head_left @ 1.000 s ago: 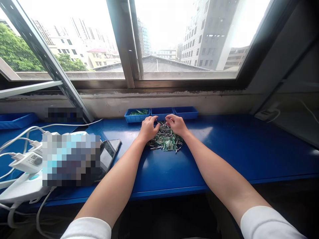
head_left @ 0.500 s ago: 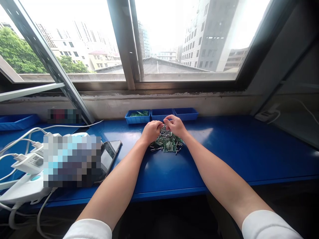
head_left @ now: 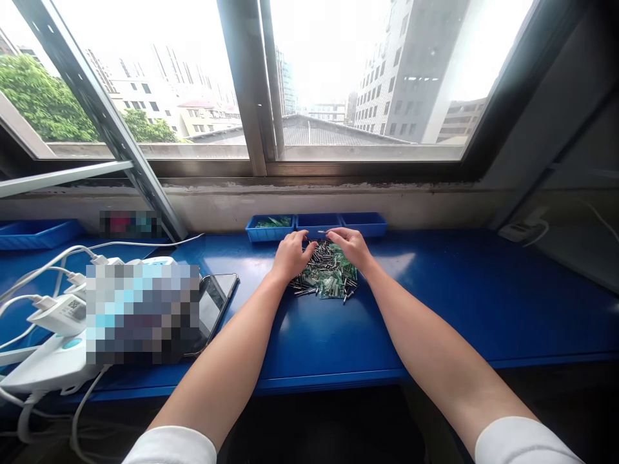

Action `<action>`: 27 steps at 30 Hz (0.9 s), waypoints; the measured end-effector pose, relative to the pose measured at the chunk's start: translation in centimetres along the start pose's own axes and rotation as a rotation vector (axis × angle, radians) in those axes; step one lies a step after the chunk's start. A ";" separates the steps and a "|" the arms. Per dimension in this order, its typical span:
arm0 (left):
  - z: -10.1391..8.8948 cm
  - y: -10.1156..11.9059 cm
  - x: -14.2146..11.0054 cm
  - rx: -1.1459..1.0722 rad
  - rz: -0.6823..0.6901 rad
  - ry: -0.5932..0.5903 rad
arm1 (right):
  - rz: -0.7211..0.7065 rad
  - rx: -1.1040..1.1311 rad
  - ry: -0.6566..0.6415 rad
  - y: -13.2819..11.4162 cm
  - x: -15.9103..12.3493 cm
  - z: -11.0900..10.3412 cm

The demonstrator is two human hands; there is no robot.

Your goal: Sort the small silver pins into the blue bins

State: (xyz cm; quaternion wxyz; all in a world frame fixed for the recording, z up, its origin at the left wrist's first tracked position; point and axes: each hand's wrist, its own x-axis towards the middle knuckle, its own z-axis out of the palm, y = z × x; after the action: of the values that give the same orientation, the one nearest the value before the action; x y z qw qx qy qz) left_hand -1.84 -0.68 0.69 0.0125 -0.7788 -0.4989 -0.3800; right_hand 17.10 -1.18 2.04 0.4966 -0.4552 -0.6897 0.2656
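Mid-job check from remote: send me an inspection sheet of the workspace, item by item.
Surface: blue bench, under a window.
Job's things: pile of metal pins and green pieces; behind it a row of blue trays, green pieces in the leftmost.
Clutter: smartphone; an object hidden by pixelation.
Grippers: bare left hand curled at the pile's left edge; right hand at its far edge; any grip unclear.
Cables: white cables at a white power adapter.
Surroundings: city buildings outside.

Blue workbench (head_left: 464,303), stained concrete sill (head_left: 329,203), metal-framed window (head_left: 246,84), bright daylight, grey high-rises (head_left: 411,71), green trees (head_left: 43,96)
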 end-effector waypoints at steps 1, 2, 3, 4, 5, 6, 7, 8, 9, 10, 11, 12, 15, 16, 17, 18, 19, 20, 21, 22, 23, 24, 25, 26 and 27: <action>0.1 -0.2 0.0 0.023 -0.042 0.014 | -0.006 -0.129 0.023 0.1 0.0 0.0; 0.1 -0.4 0.0 0.040 -0.083 0.021 | 0.000 -0.260 0.033 0.3 0.1 -0.1; 0.2 -0.5 0.0 0.052 -0.120 0.022 | 0.017 -0.378 0.031 0.6 0.1 -0.1; 0.2 -0.7 0.0 0.059 -0.153 0.020 | 0.043 -0.472 0.022 0.9 0.2 -0.1; 0.3 -0.8 0.0 0.063 -0.182 0.016 | 0.075 -0.538 0.012 1.2 0.3 -0.1; 0.3 -0.9 0.0 0.065 -0.208 0.010 | 0.106 -0.586 0.004 1.5 0.4 -0.1; 0.3 -1.0 0.0 0.067 -0.232 0.003 | 0.136 -0.623 0.003 1.8 0.6 -0.2; 0.3 -1.1 0.0 0.068 -0.255 -0.005 | 0.167 -0.654 0.004 2.1 0.7 -0.2; 0.4 -1.1 0.0 0.069 -0.274 -0.013 | 0.197 -0.681 0.005 2.3 0.8 -0.3; 0.4 -1.1 0.0 0.067 -0.287 -0.021 | 0.226 -0.705 0.004 2.6 0.9 -0.4; 0.5 -1.2 0.0 0.065 -0.296 -0.028 | 0.253 -0.727 0.002 2.8 1.0 -0.4; 0.5 -1.2 0.0 0.064 -0.300 -0.035 | 0.276 -0.747 -0.001 3.0 1.1 -0.5; 0.5 -1.3 -0.1 0.062 -0.297 -0.049 | 0.318 -0.782 -0.014 3.4 1.3 -0.8; 0.5 -1.3 -0.1 0.063 -0.297 -0.053 | 0.326 -0.787 -0.014 3.5 1.4 -0.9; 0.5 -1.3 -0.1 0.062 -0.296 -0.059 | 0.331 -0.789 -0.014 3.6 1.5 -0.9; 0.4 -1.2 -0.1 0.062 -0.296 -0.065 | 0.336 -0.787 -0.013 3.7 1.6 -1.0; 0.4 -1.1 -0.1 0.062 -0.296 -0.070 | 0.340 -0.784 -0.014 3.8 1.6 -1.0; 0.3 -1.1 -0.2 0.063 -0.297 -0.076 | 0.342 -0.780 -0.017 3.9 1.6 -1.0; 0.3 -1.0 -0.2 0.064 -0.298 -0.081 | 0.342 -0.775 -0.022 4.0 1.6 -1.0; 0.3 -0.9 -0.2 0.067 -0.298 -0.084 | 0.339 -0.768 -0.026 4.1 1.6 -0.9; 0.2 -0.9 -0.2 0.070 -0.298 -0.087 | 0.333 -0.759 -0.029 4.1 1.6 -0.9; 0.2 -0.8 -0.1 0.074 -0.297 -0.091 | 0.322 -0.748 -0.027 4.2 1.6 -0.9; 0.2 -0.8 -0.1 0.078 -0.293 -0.098 | 0.308 -0.736 -0.017 4.2 1.5 -0.8; 0.2 -0.8 -0.1 0.083 -0.288 -0.107 | 0.291 -0.724 0.003 4.2 1.5 -0.8; 0.2 -0.8 -0.1 0.088 -0.280 -0.121 | 0.271 -0.712 0.033 4.2 1.5 -0.7</action>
State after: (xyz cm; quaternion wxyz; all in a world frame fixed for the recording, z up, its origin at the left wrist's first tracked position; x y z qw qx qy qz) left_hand -2.42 -0.28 0.18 -0.0367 -0.7219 -0.6186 -0.3081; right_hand 19.13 1.93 -0.47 0.2788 -0.6906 -0.6641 0.0654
